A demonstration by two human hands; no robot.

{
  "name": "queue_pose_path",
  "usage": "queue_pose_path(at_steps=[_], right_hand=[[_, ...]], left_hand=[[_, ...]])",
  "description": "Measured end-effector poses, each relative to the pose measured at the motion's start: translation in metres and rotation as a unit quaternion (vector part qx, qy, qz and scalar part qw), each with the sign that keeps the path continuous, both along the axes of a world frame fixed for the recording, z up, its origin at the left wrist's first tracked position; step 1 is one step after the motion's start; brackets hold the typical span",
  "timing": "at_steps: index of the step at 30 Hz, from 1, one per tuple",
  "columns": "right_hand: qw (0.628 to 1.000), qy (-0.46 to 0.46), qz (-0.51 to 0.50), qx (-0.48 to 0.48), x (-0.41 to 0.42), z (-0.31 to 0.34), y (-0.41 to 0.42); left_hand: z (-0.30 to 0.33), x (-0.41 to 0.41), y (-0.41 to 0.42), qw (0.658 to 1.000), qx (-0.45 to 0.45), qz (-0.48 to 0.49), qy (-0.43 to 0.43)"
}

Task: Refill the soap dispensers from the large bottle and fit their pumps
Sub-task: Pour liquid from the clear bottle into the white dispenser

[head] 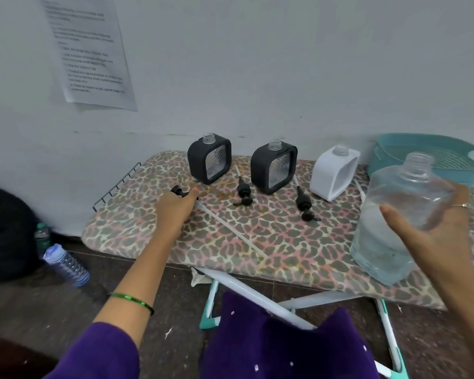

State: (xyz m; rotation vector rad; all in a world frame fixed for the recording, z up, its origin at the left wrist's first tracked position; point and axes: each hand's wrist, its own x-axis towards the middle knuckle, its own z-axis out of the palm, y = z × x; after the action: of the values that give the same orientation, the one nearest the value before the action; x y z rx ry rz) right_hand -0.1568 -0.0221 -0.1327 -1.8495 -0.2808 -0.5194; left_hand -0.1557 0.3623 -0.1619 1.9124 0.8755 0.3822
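Note:
Two black square dispensers (210,160) (273,167) and a white one (333,173) stand open-necked along the back of the leopard-print board (257,242). Two black pumps (243,191) (305,205) lie in front of the black dispensers. My left hand (174,207) is shut on a third black pump (179,191), whose long white tube (230,228) trails across the board. My right hand (433,231) holds the large clear bottle (394,214), uncapped, upright and part-filled with clear liquid, at the board's right edge.
A teal basket (433,157) sits at the back right. A paper sheet (88,50) hangs on the wall. On the floor at left are a black bag (6,231) and a blue bottle (66,265). The board's white legs (257,294) cross below.

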Motion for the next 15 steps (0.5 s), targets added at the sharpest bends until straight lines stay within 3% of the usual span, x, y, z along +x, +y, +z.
queue_pose_path(at_steps=[15], right_hand=[[1.000, -0.009, 0.019, 0.023, -0.008, 0.001, 0.004]], left_hand=[[-0.015, 0.002, 0.012, 0.984, 0.167, -0.002, 0.056]])
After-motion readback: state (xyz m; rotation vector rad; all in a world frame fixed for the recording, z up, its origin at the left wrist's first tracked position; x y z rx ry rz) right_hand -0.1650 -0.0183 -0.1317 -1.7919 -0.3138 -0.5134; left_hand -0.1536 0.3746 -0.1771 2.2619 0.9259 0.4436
